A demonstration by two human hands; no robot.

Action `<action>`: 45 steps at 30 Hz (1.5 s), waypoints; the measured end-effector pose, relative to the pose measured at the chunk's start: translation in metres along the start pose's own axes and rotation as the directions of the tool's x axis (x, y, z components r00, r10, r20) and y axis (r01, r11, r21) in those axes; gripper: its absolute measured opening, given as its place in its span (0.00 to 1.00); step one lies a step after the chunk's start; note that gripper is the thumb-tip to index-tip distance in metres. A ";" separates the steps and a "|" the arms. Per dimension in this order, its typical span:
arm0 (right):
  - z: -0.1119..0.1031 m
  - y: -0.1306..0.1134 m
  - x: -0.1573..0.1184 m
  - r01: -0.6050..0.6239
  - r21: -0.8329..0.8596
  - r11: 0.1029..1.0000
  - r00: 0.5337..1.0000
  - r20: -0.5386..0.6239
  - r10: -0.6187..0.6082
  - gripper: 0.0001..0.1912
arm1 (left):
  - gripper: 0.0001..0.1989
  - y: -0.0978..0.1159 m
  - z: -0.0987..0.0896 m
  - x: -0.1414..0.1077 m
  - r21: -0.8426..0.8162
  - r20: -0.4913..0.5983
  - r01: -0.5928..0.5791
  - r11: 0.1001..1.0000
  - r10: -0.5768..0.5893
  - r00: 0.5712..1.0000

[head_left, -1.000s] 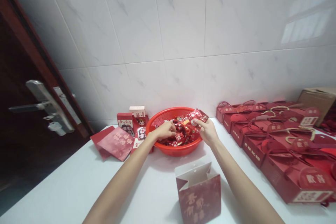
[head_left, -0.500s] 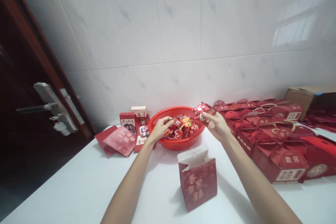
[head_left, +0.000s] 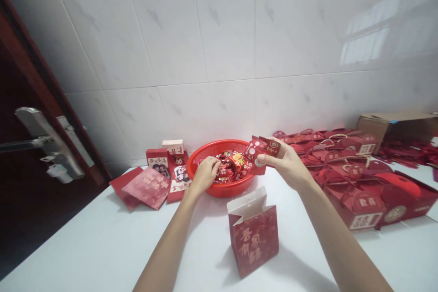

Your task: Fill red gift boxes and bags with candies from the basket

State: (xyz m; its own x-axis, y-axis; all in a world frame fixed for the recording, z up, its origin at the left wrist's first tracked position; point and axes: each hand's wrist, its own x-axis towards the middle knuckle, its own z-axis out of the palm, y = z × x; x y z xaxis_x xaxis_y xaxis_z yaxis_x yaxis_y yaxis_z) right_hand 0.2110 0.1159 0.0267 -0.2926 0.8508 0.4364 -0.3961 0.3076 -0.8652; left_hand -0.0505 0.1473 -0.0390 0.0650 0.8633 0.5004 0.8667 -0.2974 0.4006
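By the left edge of the worktop (head_left: pixel 102 242) lie two flat red paper bags (head_left: pixel 147 188), one overlapping the other; printed cartons (head_left: pixel 158 162) stand just beyond, toward the back edge; the left hand (head_left: pixel 207 172) reaches over the rim of a red plastic basket (head_left: pixel 229 190), fingers curled at the wrapped sweets (head_left: pixel 236 164) heaped inside, though I cannot tell whether it grips one; nearer the front stands an open paper bag (head_left: pixel 255 242), upright, its contents hidden, probably light and easily creased, best steadied by its sides; above the basket's right rim, the right hand (head_left: pixel 287 162) pinches several red packets (head_left: pixel 256 151) between thumb and fingers; they look light, soft and somewhat slippery, best held by their edges; rightward, handled boxes (head_left: pixel 356 203) stand in rows; an open cardboard box (head_left: pixel 372 125) near the back edge has dark red pieces in its mouth.
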 end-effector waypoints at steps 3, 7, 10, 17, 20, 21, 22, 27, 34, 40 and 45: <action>0.004 0.004 -0.001 -0.030 -0.041 0.999 0.999 0.040 0.032 0.20 | 0.14 0.001 -0.001 0.000 0.033 -0.005 -0.009 0.999 0.009 1.000; 0.009 0.013 0.000 -0.050 -0.037 0.998 0.998 0.023 0.051 0.21 | 0.15 0.006 -0.005 -0.001 0.033 0.001 -0.016 0.999 0.016 1.000; 0.013 0.021 0.002 -0.047 -0.022 0.999 0.999 0.013 0.047 0.23 | 0.14 0.013 -0.010 -0.002 0.046 -0.050 -0.025 0.999 0.028 0.998; 0.022 0.030 0.003 -0.016 0.049 0.999 1.000 -0.014 0.016 0.25 | 0.14 0.059 -0.033 -0.013 -0.211 -0.157 -0.077 0.975 0.044 0.987; 0.024 0.026 0.001 -0.012 0.092 0.996 0.999 0.032 0.009 0.25 | 0.15 0.078 -0.040 -0.021 -0.365 -0.130 -0.055 0.930 0.007 0.991; 0.025 0.025 0.000 -0.010 0.104 0.994 0.999 0.049 0.005 0.24 | 0.16 0.082 -0.041 -0.022 -0.409 -0.115 -0.050 0.911 0.003 0.993; 0.026 0.023 -0.001 -0.008 0.114 0.993 0.998 0.064 0.000 0.24 | 0.16 0.085 -0.041 -0.024 -0.452 -0.101 -0.047 0.891 0.001 0.995; 0.022 0.009 -0.005 0.024 0.125 0.992 0.997 0.064 -0.032 0.20 | 0.17 0.092 -0.046 -0.028 -0.631 -0.101 -0.017 0.775 -0.060 0.993; 0.005 -0.022 -0.015 0.070 0.014 0.997 0.990 0.119 -0.071 0.19 | 0.16 0.113 -0.079 -0.055 -0.313 0.244 -0.088 0.946 0.170 0.955; 0.001 -0.033 -0.022 -0.022 0.006 1.000 0.970 0.241 0.020 0.22 | 0.16 0.108 -0.069 -0.068 -0.161 0.388 -0.095 0.982 0.152 0.909; 0.001 -0.031 -0.020 -0.074 -0.028 0.997 0.930 0.358 0.079 0.21 | 0.14 0.105 -0.065 -0.065 -0.189 0.417 -0.098 0.977 0.170 0.893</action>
State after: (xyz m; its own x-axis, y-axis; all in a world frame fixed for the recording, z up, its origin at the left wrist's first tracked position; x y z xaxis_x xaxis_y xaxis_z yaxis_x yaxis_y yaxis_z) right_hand 0.2284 0.0884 0.0449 -0.6149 0.6636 0.4260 -0.3490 0.2553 -0.9017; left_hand 0.0044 0.0337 0.0211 0.4116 0.8902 0.1953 0.7467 -0.4523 0.4877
